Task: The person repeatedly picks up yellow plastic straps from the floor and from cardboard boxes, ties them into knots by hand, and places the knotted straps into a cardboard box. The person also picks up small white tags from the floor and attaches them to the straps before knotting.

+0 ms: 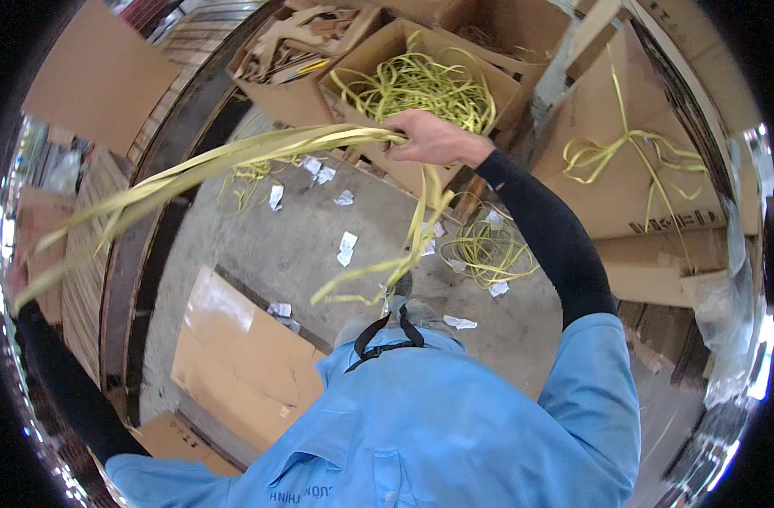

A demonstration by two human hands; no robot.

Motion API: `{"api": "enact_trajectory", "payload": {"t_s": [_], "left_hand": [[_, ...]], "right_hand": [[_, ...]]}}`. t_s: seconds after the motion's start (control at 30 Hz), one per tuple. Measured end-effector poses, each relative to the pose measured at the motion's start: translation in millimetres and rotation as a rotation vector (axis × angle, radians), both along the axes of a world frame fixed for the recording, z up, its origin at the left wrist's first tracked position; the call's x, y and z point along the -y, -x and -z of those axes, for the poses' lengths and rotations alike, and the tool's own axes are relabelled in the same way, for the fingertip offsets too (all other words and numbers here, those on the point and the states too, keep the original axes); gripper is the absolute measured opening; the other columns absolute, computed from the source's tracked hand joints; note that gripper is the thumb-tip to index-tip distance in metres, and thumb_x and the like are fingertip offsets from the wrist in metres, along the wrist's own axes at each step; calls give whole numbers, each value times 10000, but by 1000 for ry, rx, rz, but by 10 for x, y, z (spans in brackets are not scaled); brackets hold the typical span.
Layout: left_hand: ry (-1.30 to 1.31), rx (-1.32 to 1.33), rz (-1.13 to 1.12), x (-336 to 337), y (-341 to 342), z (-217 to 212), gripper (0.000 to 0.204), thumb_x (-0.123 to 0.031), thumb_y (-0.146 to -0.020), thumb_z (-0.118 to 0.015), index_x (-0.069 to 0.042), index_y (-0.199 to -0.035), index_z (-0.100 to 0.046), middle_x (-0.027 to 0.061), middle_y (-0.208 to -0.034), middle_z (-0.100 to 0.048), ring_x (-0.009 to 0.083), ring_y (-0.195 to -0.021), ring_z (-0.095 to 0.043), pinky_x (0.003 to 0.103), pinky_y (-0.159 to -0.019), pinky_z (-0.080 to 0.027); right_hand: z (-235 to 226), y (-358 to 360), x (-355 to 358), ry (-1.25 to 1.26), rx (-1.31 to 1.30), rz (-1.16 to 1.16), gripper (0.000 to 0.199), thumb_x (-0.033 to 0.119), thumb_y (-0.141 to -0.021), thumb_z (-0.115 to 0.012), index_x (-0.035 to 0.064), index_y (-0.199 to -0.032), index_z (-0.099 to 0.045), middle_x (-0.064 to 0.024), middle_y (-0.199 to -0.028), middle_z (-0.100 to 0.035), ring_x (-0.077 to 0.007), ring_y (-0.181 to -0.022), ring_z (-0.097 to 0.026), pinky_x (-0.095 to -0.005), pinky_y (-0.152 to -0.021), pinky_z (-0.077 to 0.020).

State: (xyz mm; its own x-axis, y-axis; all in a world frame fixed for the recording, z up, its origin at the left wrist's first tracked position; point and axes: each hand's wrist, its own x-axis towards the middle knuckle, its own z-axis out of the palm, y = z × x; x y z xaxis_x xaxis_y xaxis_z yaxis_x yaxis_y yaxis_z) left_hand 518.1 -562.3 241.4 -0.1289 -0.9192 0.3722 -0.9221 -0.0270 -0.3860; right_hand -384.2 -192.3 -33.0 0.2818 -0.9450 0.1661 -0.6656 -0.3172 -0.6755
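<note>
A bundle of flat yellow strapping bands (234,157) stretches across the view between my two arms. My right hand (429,138) is closed round one end of it, above the front of an open cardboard box. The loose tails (416,245) hang below that fist over the floor. Out at the far left rim, my left hand (17,284) is at the other end of the bands and appears closed on them, though it is small and dim there. Inside the box lies a tangled heap of yellow strapping (429,85).
Cardboard scraps fill another box (294,51) beside the heap. Loose strapping coils (488,250) and white paper scraps (346,248) litter the concrete floor. A flat cardboard sheet (243,356) lies front left. More strapping (628,140) hangs over a large carton (615,203) at right. Wooden pallets (99,220) stand left.
</note>
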Motion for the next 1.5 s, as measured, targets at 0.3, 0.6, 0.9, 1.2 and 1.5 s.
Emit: {"api": "enact_trajectory", "payload": {"t_s": [0.3,0.6,0.9,1.2,1.5], "left_hand": [[94,569,154,-125,-260,17,300,-156,-875,-566,-102,-1149,-677,124,-1060,-664,306,-875,-666,401,-744,-543],[-290,-1996,100,1379,676,2011,191,-157,-1021,-521,-61,-1174,-584,43,-968,-646,214,-861,-627,330,-844,-521],[-1175,-2413,-21,1172,5034,3940,172,-231,-993,-607,-79,-1056,-656,11,-900,-676,118,-780,-641,257,-661,-527],[-1438,-2097,152,375,8031,4163,219,-279,-1025,-537,-86,-1130,-540,43,-934,-634,175,-754,-651,366,-606,-583],[-1430,-1781,65,-23,9346,5006,402,-294,-963,-620,-57,-1267,-510,123,-1084,-628,211,-984,-625,375,-725,-578]], "right_hand": [[-346,634,620,-54,-87,117,292,205,-877,-601,9,-1078,-680,-223,-891,-683,-368,-825,-663,-460,-762,-519],[-1281,941,1999,102,703,454,221,168,-980,-527,-17,-913,-629,-24,-664,-533,-112,-541,-551,-277,-468,-470],[-3127,2202,1969,450,288,774,286,293,-1026,-506,80,-1179,-621,-128,-1019,-607,-186,-818,-618,-311,-690,-564],[-3357,2870,1596,527,107,1051,248,263,-1015,-518,68,-1123,-624,-98,-940,-588,-168,-763,-595,-304,-658,-539],[-2933,3787,2445,540,150,1075,214,234,-1004,-529,55,-1067,-628,-68,-862,-569,-149,-707,-572,-298,-625,-514]]}}
